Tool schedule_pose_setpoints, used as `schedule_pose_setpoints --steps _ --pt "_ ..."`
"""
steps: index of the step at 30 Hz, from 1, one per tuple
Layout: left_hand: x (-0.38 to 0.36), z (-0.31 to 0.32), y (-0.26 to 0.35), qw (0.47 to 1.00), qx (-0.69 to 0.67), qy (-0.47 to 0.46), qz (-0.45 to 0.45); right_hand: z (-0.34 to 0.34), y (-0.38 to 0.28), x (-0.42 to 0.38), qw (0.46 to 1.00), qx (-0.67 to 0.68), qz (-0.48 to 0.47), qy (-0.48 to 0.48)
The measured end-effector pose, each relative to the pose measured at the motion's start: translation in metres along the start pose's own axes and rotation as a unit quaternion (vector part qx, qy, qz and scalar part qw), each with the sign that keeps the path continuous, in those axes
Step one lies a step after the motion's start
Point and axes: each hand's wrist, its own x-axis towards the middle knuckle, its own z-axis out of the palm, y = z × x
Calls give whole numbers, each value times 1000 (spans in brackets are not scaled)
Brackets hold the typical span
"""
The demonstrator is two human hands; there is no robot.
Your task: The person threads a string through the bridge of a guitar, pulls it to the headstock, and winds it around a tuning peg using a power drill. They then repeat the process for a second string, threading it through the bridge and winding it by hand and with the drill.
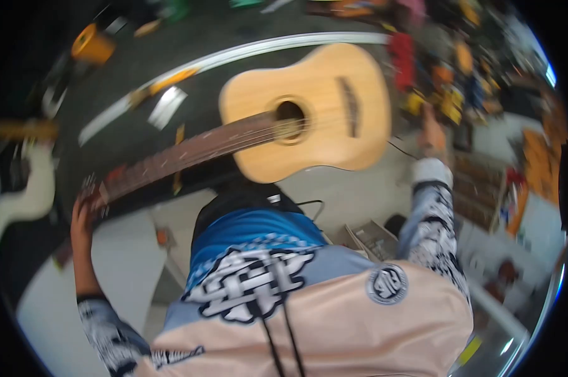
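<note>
A pale wooden acoustic guitar lies face up over the near edge of a dark workbench, its body at the centre and its neck running down to the left. My left hand is closed around the headstock at the neck's far end. To the right of the guitar body, apart from it, my right hand reaches toward yellow and red tools. Its fingers are blurred, and whether they hold anything cannot be made out.
A long metal straightedge lies behind the guitar. Near it are a yellow-handled tool and a white card. An orange roll stands at the upper left. Wooden shelving is at the right.
</note>
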Motion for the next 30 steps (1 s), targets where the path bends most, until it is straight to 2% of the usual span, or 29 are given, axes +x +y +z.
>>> schedule_pose_setpoints --steps 1,2,3,4,5,6,8,11,17,21,23,25,26,27,28,30 --pt "2 4 -6 999 5 1 46 -1 4 16 999 -16 30 -33" --pt "4 4 5 986 -163 -12 -42 1 7 33 996 -3 63 -61" --pt "6 4 17 937 -325 6 -131 4 5 48 991 22 97 -95" --pt "1 -2 15 983 -173 -20 -66 19 20 75 978 145 95 -114" --pt "-3 -8 13 1000 11 -25 5 25 68 153 890 370 107 -244" --pt "-6 -13 8 983 168 -6 71 31 68 158 914 332 49 -226" --pt "-4 -15 26 957 254 29 134 31 66 163 951 259 -32 -165" --pt "-5 -19 37 960 271 -7 63 25 69 161 965 229 -44 -118" --pt "-3 -20 29 966 237 10 106 -20 70 129 974 214 -61 -49" --pt "0 -29 32 978 177 -11 110 -91 72 48 973 217 -71 19" --pt "3 -28 19 986 120 -27 110 -128 57 -39 972 218 -65 53" --pt "6 -30 12 981 115 -22 156 -149 52 -136 973 218 -47 60" --pt "8 -31 10 977 112 -19 183 -158 55 -184 975 210 -45 46" --pt "9 -33 8 978 110 -41 171 -174 97 -198 980 169 -105 -20" --pt "11 -34 7 969 114 -41 214 -186 132 -219 973 134 -168 -83" --pt "12 -37 9 965 118 -39 229 -142 104 -371 975 209 -24 -75"
